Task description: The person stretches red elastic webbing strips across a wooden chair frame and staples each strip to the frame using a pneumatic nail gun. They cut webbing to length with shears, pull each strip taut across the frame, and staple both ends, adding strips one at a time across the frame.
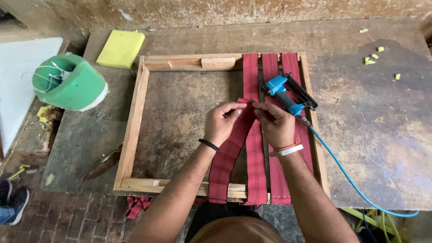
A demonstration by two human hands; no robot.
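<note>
Left hand [222,121] and right hand [275,123], centre frame, both pinch free end of loose red webbing strip [227,155]; fingertips hide strip's folded edge. Strip runs down-left to bottom rail of wooden frame [132,123], tail overhanging. Three stapled red straps [256,162] right of it, partly hidden under right hand. Blue pneumatic stapler [285,96] just above right hand; hose [351,180] exits lower right. Yellow sponge [120,48], green tub [69,83] upper left.

No packages, labels, signs or screens show anywhere in this view.
</note>
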